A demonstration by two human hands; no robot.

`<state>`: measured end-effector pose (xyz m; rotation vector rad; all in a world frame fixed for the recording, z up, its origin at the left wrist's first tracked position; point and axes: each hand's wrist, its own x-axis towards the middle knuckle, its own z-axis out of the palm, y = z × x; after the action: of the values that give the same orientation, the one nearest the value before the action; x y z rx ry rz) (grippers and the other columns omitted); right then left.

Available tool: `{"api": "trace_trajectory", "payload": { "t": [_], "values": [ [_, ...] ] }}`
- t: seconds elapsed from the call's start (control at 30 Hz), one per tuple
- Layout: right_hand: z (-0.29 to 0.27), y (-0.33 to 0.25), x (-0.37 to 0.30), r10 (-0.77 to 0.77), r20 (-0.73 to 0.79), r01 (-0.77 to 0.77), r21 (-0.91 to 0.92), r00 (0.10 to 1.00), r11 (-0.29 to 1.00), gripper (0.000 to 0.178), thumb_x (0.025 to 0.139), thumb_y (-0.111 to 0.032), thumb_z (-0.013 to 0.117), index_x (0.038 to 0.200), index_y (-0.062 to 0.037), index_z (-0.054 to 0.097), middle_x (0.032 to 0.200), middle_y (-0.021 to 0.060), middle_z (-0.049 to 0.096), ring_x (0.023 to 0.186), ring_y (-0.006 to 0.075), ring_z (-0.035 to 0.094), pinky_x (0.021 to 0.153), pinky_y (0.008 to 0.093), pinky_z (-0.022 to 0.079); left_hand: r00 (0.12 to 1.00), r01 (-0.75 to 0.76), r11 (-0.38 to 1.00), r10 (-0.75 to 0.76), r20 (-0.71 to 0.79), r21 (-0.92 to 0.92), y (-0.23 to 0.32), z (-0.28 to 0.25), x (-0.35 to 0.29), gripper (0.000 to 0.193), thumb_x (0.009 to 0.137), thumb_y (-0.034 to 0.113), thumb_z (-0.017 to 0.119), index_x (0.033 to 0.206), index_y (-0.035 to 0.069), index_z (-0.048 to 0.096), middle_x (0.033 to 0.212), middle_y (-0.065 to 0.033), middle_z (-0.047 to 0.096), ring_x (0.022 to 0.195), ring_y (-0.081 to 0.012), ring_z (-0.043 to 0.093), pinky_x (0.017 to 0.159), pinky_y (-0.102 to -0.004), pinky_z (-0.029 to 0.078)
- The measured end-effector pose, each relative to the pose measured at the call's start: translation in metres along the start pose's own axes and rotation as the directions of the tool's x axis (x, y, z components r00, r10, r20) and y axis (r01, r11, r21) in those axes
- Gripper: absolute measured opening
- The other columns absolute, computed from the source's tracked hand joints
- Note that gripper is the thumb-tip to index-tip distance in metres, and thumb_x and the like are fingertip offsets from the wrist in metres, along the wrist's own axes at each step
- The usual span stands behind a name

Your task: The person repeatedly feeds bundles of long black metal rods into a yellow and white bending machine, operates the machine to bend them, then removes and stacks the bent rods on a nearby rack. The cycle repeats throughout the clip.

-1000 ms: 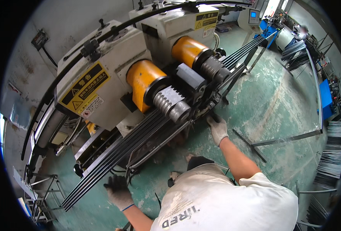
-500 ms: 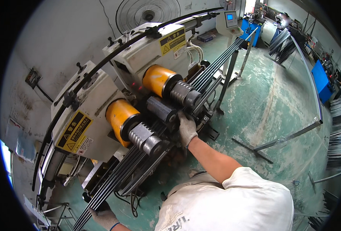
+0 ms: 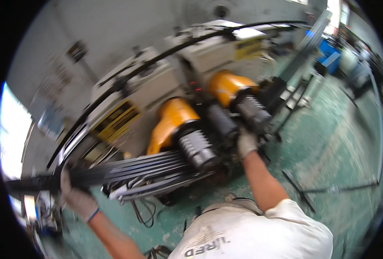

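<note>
My gloved left hand (image 3: pixel 80 202) is on the left part of a bundle of dark metal bars (image 3: pixel 144 167), its fingers wrapped round them, though motion blurs the grip. These bars slope up to either side of the machine's middle in a shallow V. My gloved right hand (image 3: pixel 246 146) is beside the dark cylinder (image 3: pixel 221 121) between two ridged rollers, the left roller (image 3: pixel 196 147) and the right roller (image 3: pixel 252 108). Its fingers are hidden behind the cylinder's end. Orange housings (image 3: pixel 179 115) stand behind the rollers.
The white machine body (image 3: pixel 150 73) carries yellow warning labels, with a curved black rail (image 3: pixel 165 52) along its front. Cables (image 3: pixel 144 213) hang beneath. A metal stand (image 3: pixel 338 189) is on the green floor at right, and blue equipment (image 3: pixel 328 54) stands at far right.
The once straight bars now bend upward on both sides. My left hand has risen with their left part; my right hand stays by the cylinder. The whole view has shifted and blurred.
</note>
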<state>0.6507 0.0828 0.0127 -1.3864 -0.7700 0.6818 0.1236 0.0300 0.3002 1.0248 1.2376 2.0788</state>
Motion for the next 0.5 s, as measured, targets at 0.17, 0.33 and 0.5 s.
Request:
{"api": "trace_trajectory", "payload": {
  "t": [0.17, 0.33, 0.5],
  "values": [
    [-0.027, 0.013, 0.018, 0.083, 0.006, -0.082, 0.246, 0.997, 0.966, 0.051, 0.112, -0.037, 0.061, 0.15, -0.0039, 0.071, 0.151, 0.0095, 0.068, 0.133, 0.0253, 0.066, 0.113, 0.0402, 0.053, 0.942, -0.329, 0.923, 0.305, 0.143, 0.198, 0.033, 0.1, -0.007, 0.042, 0.103, 0.028, 0.078, 0.126, -0.006, 0.08, 0.11, -0.0103, 0.083, 0.097, -0.0204, 0.076, 0.093, -0.0354, 0.058],
    [-0.05, 0.06, 0.052, 0.156, 0.055, -0.165, 0.392, 0.986, 0.905, 0.051, 0.111, -0.025, 0.058, 0.156, -0.0031, 0.064, 0.138, 0.0104, 0.068, 0.116, 0.0212, 0.068, 0.09, 0.0391, 0.064, 0.781, -0.576, 0.755, 0.394, 0.485, 0.315, 0.084, 0.162, -0.023, 0.025, 0.106, 0.021, 0.068, 0.109, -0.004, 0.061, 0.081, -0.0134, 0.069, 0.077, -0.023, 0.071, 0.075, -0.0391, 0.058],
    [-0.036, 0.033, 0.04, 0.278, 0.074, -0.283, 0.404, 0.958, 0.87, 0.018, 0.109, -0.022, 0.063, 0.101, -0.0048, 0.062, 0.096, 0.0048, 0.06, 0.082, 0.0189, 0.06, 0.067, 0.0378, 0.058, 0.774, -0.599, 0.621, 0.285, 0.566, 0.505, 0.097, 0.231, -0.046, 0.03, 0.107, 0.012, 0.063, 0.126, -0.011, 0.055, 0.087, -0.0186, 0.072, 0.074, -0.0283, 0.076, 0.067, -0.0412, 0.065]
  ]
}}
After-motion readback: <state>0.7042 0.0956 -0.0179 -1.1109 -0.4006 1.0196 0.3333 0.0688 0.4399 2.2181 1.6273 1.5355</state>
